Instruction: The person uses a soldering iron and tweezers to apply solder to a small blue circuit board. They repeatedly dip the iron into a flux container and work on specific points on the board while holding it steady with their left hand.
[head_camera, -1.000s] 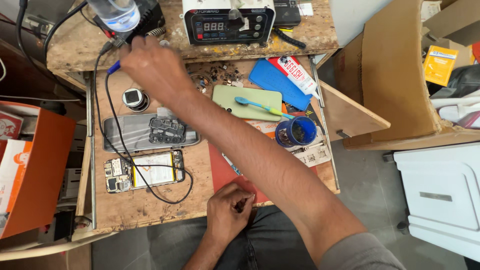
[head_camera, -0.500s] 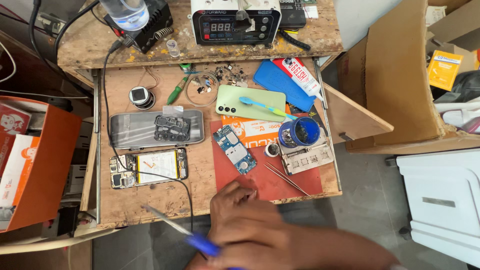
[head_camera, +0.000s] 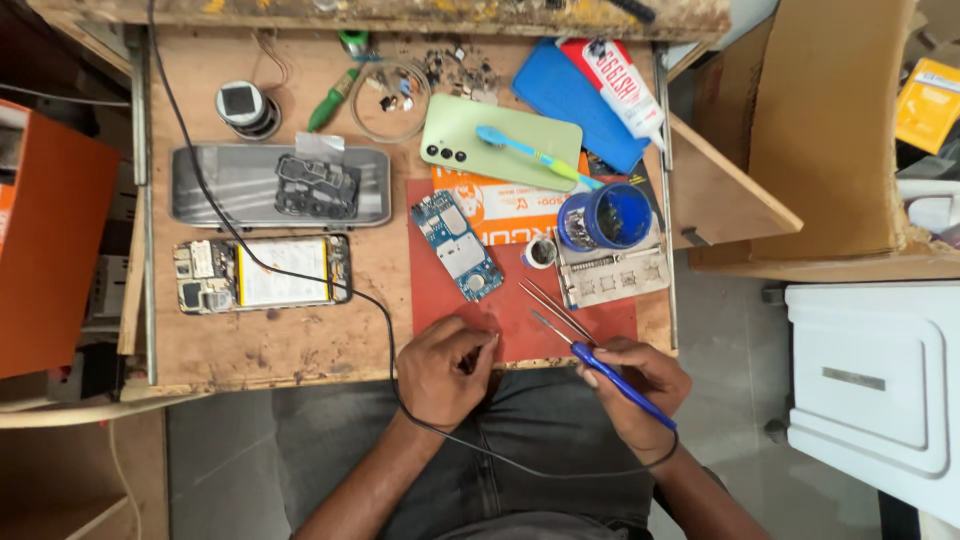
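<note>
My right hand (head_camera: 640, 385) grips a blue-handled soldering iron (head_camera: 610, 375) like a pen. Its tip points up-left over the front of the red mat (head_camera: 520, 320), close to a pair of tweezers (head_camera: 555, 305) lying there. The iron's black cable (head_camera: 300, 275) loops from my right wrist under my left forearm and runs up across the bench. My left hand (head_camera: 445, 365) rests at the mat's front edge with its fingers curled in; nothing shows between them. A blue circuit board (head_camera: 458, 245) lies on the mat just above my left hand.
An opened phone (head_camera: 260, 272) and a grey phone frame (head_camera: 280, 185) lie at left. At the back are a green phone back (head_camera: 500, 140) with a toothbrush (head_camera: 530, 150), a blue cup (head_camera: 605, 215), a metal stencil (head_camera: 612, 275) and a solder spool (head_camera: 245, 105). A cardboard box (head_camera: 830, 130) stands right.
My right hand came back from the far shelf to the bench's front edge, carrying the soldering iron. My left hand stayed at the front of the mat. The view moved closer.
</note>
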